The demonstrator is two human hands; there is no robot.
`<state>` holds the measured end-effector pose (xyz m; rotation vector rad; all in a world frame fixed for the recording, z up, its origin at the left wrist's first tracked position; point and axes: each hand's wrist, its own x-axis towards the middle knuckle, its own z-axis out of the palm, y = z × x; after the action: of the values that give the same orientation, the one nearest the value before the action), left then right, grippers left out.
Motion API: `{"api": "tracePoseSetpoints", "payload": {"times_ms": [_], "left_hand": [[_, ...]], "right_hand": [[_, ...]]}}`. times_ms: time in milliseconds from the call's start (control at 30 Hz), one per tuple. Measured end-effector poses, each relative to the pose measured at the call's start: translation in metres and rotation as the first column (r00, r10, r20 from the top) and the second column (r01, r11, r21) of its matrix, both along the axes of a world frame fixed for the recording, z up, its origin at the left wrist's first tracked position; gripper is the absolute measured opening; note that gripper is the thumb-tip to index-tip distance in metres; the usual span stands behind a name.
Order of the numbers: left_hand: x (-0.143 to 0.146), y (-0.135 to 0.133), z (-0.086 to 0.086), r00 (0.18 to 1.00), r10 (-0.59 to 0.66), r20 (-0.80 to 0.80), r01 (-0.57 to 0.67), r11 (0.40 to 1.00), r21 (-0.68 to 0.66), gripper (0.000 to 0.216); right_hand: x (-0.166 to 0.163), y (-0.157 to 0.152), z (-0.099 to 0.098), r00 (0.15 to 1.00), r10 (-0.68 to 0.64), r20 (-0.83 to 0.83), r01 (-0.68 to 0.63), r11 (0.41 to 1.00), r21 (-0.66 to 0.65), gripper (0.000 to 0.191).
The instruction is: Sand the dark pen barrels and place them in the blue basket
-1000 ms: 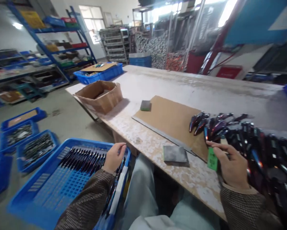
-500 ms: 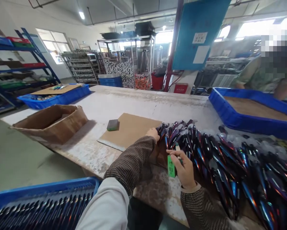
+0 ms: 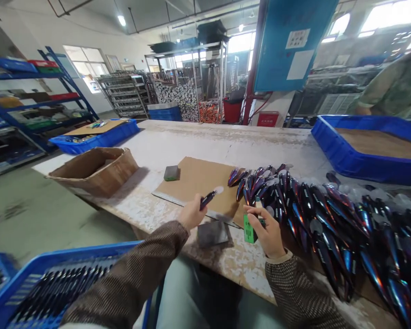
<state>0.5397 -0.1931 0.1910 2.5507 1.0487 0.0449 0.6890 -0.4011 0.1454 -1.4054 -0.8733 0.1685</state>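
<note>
**Iridescent barrel (image 3: 208, 199) in left hand (image 3: 190, 213), green tag (image 3: 249, 229) in right hand (image 3: 266, 230)**

Left fingers wrapped tight round the barrel, pale tip aimed up and rightward, long axis slanting across the cardboard sheet (image 3: 191, 187). Right fingertips pinching the tag, just beside a heap of matching dark barrels (image 3: 315, 214) on the scarred table (image 3: 205, 141).

Brown houndstooth sleeves (image 3: 301, 292), beige cuffs (image 3: 277, 257)

Left hand (image 3: 191, 212), right hand (image 3: 265, 230) apart, gap above cardboard sheet (image 3: 194, 183); pen pile (image 3: 315, 214) blocks rightward.
</note>
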Motion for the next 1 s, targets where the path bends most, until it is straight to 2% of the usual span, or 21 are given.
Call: {"api": "tracePoseSetpoints", "payload": {"times_ms": [67,133,200,267,367,467,567,667,767,867,1000], "left_hand": [[-0.049,-0.029,-0.006,0.998,0.006,0.059,-0.005,1.0,-0.019,0.027],[-0.089,-0.06,-0.021,0.986,0.012,0.166,0.002,0.997,-0.083,0.029],[-0.116,-0.086,-0.04,0.97,0.044,0.239,-0.017,0.994,-0.111,0.03],[-0.129,-0.107,-0.058,0.96,0.08,0.269,-0.049,0.992,-0.119,0.029],[-0.129,-0.127,-0.079,0.955,0.116,0.274,-0.084,0.989,-0.125,0.027],[-0.121,-0.136,-0.088,0.958,0.137,0.25,-0.109,0.986,-0.124,0.026],[-0.114,-0.14,-0.088,0.97,0.146,0.195,-0.124,0.985,-0.119,0.025],[-0.108,-0.144,-0.084,0.984,0.152,0.098,-0.139,0.982,-0.125,0.023],[-0.105,-0.146,-0.08,0.988,0.156,0.001,-0.154,0.977,-0.147,0.024],[-0.104,-0.146,-0.079,0.988,0.152,-0.033,-0.155,0.977,-0.15,0.025],[-0.103,-0.146,-0.081,0.988,0.149,-0.042,-0.154,0.977,-0.147,0.026]], "right_hand": [[-0.003,0.001,-0.001,1.0,0.004,0.003,-0.004,1.0,-0.009,0.022],[-0.008,0.004,-0.001,1.0,0.006,0.007,-0.006,1.0,-0.02,0.024],[-0.015,0.009,0.002,0.999,0.026,0.024,-0.025,0.999,-0.039,0.025],[-0.023,0.019,0.006,0.994,0.068,0.083,-0.062,0.995,-0.073,0.025],[-0.031,0.04,0.01,0.96,0.127,0.249,-0.09,0.984,-0.155,0.023],[-0.032,0.064,0.006,0.901,0.136,0.413,-0.042,0.972,-0.229,0.02],[-0.035,0.082,-0.001,0.847,0.142,0.512,0.025,0.952,-0.305,0.014],[-0.054,0.09,-0.005,0.806,0.155,0.57,0.077,0.929,-0.362,0.01],[-0.076,0.089,-0.005,0.743,0.214,0.634,0.05,0.927,-0.371,0.01],[-0.08,0.088,-0.002,0.683,0.276,0.676,0.048,0.907,-0.418,0.011],[-0.071,0.09,-0.001,0.719,0.216,0.66,0.164,0.871,-0.463,0.011]]}}
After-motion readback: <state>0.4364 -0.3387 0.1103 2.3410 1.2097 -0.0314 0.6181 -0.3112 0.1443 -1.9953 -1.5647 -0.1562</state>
